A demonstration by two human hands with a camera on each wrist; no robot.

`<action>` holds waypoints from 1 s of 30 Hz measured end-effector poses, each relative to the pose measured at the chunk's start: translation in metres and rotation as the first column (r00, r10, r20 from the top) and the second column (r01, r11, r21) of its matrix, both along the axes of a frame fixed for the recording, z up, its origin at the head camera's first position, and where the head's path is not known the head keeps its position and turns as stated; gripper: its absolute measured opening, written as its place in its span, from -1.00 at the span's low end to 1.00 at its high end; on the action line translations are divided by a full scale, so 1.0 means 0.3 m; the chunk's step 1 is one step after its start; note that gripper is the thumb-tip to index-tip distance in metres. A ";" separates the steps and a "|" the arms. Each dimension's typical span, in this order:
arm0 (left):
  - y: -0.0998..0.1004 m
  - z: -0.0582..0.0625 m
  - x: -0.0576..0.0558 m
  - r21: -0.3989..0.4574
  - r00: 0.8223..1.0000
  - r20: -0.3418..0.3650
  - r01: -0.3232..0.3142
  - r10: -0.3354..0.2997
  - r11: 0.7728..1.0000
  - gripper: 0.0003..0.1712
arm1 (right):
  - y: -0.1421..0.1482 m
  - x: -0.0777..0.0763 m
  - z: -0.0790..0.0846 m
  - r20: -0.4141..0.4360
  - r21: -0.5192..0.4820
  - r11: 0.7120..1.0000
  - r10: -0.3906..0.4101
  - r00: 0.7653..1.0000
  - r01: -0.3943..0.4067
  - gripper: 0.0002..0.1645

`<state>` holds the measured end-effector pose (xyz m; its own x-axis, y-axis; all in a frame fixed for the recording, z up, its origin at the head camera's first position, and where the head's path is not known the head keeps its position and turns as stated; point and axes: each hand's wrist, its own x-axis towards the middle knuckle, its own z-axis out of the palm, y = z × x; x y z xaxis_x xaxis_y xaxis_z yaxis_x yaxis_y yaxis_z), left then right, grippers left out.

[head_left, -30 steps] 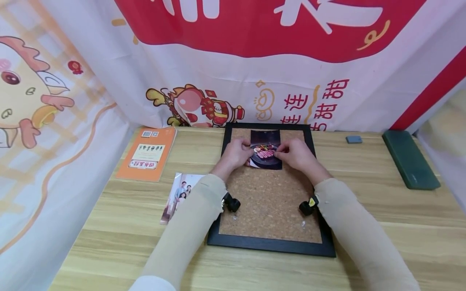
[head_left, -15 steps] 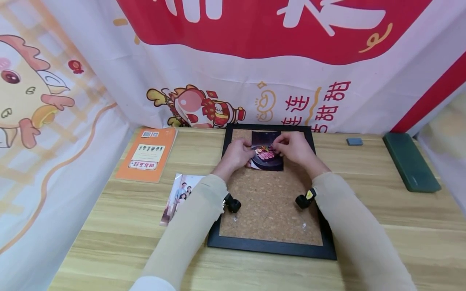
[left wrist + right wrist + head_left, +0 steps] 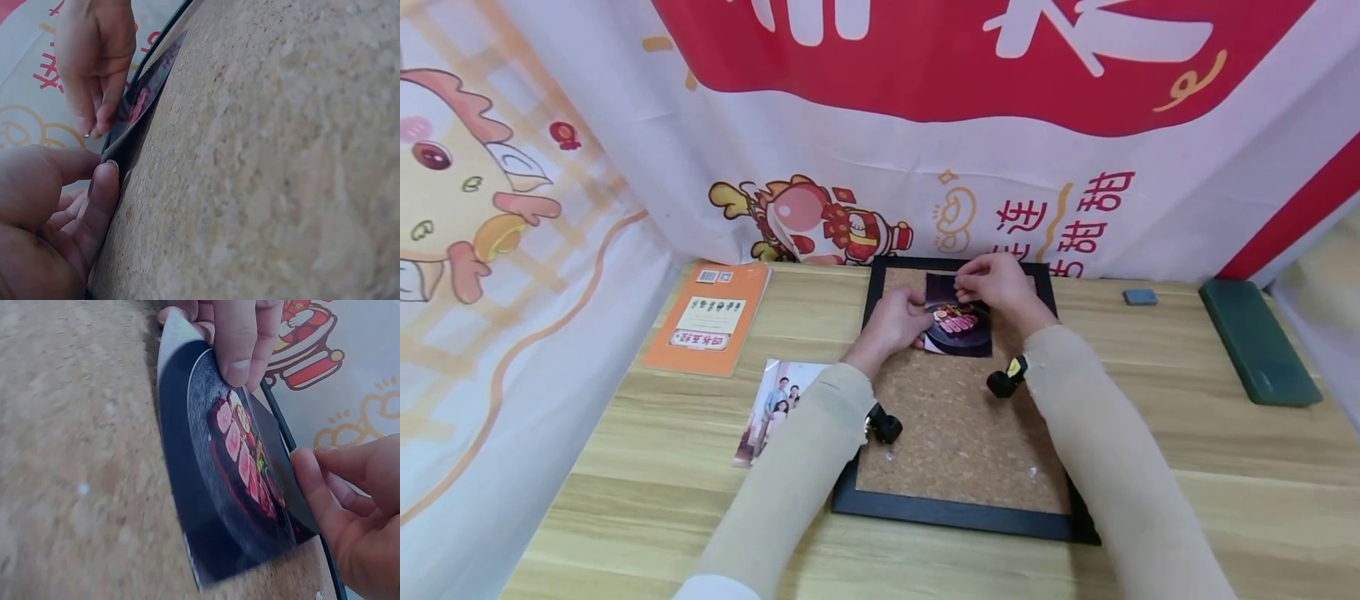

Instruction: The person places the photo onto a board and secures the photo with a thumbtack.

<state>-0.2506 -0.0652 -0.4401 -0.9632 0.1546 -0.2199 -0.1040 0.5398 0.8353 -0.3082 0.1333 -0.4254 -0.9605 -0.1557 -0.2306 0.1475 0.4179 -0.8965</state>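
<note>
A food photo (image 3: 961, 340) lies against the upper part of a black-framed cork board (image 3: 955, 433). My left hand (image 3: 897, 321) pinches the photo's lower-left corner between thumb and fingers; in the right wrist view that white corner (image 3: 179, 339) curls up off the cork. Over the photo's upper right, my right hand (image 3: 1000, 290) has thumb and fingertips together on a tiny pushpin, mostly hidden. Only a shiny speck of that pushpin (image 3: 87, 135) shows in the left wrist view.
Small clear pins (image 3: 1032, 473) show low on the cork. A family photo (image 3: 775, 408) lies left of the board, partly under the left sleeve. Farther left is an orange booklet (image 3: 707, 321). At right are a small blue-grey block (image 3: 1140, 297) and a green case (image 3: 1258, 342).
My right hand has moved up and slightly left, from beside the food picture's middle to its upper part. The left hand keeps its hold on the corner. The head view has shifted slightly.
</note>
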 end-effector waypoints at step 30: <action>-0.002 -0.001 0.002 -0.013 1.000 0.005 0.021 -0.021 1.000 -0.58 | -0.069 -0.088 0.005 0.179 0.050 0.993 -0.112 0.977 0.105 -0.87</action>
<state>-0.2499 -0.0657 -0.4404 -0.9587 0.1717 -0.2266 -0.0965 0.5530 0.8276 -0.3347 0.1126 -0.4240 -0.9129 -0.0403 -0.4063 0.3523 0.4254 -0.8337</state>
